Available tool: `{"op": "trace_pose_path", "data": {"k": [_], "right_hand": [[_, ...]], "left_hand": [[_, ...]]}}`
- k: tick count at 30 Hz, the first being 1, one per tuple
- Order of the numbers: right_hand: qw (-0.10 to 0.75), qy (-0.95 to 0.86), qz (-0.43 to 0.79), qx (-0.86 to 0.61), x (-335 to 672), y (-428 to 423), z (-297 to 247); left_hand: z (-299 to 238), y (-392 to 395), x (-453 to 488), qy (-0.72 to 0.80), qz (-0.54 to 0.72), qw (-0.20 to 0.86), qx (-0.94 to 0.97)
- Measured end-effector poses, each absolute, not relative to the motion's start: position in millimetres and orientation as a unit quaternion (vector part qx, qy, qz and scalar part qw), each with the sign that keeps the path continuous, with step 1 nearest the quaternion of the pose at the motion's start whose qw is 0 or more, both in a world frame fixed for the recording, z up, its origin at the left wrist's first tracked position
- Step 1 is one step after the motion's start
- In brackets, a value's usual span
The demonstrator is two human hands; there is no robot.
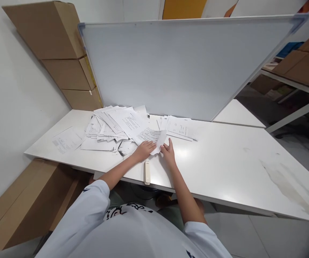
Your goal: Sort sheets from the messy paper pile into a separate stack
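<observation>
A printed sheet of paper [153, 136] lies on the white table [224, 161] at the near edge of a loose pile of papers [111, 127]. My left hand [143, 149] rests flat on the sheet's lower left part, fingers stretched out. My right hand [168, 152] touches the sheet's lower right corner, fingers extended and pressed on the paper's edge. A small cream-coloured remote-like bar [147, 172] lies on the table just below and between my hands.
A large whiteboard [176, 68] leans upright behind the papers. A second stack of sheets [181, 128] lies to the right, a single sheet [66, 140] at the left. Cardboard boxes [63, 53] stand against the left wall, another box [28, 204] below the table.
</observation>
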State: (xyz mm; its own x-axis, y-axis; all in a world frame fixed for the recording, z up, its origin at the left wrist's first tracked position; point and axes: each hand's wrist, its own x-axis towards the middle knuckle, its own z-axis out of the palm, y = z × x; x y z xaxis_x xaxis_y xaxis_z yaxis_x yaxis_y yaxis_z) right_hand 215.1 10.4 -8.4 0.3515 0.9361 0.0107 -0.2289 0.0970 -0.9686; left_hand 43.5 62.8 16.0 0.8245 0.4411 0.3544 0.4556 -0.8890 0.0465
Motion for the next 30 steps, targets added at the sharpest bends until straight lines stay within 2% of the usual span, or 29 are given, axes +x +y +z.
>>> {"op": "trace_pose_path", "data": {"k": [3,8,11,14,17,22,26,30], "right_hand": [[0.673,-0.349,0.416,-0.503,219,5,-3],[0.748,-0.315,0.265,-0.52,246,-13,10],[0.777,-0.288,0.201,-0.522,267,-24,14],[0.79,-0.274,0.193,-0.514,276,-32,11],[0.795,-0.271,0.198,-0.504,276,-33,5],[0.769,-0.296,0.218,-0.523,276,-30,-1],[0.735,-0.298,0.218,-0.569,276,-33,-1],[0.709,-0.323,0.206,-0.592,272,-39,5]], "left_hand": [[21,62,44,-0.205,-0.172,0.011,-0.963],[26,59,37,-0.215,-0.195,-0.044,-0.956],[20,60,35,-0.259,-0.263,-0.065,-0.927],[13,64,36,-0.287,-0.36,-0.102,-0.882],[11,70,42,-0.294,-0.416,-0.219,-0.832],[13,79,63,-0.305,-0.432,-0.45,-0.72],[13,83,76,-0.319,-0.431,-0.506,-0.676],[23,78,79,-0.344,-0.419,-0.501,-0.675]]}}
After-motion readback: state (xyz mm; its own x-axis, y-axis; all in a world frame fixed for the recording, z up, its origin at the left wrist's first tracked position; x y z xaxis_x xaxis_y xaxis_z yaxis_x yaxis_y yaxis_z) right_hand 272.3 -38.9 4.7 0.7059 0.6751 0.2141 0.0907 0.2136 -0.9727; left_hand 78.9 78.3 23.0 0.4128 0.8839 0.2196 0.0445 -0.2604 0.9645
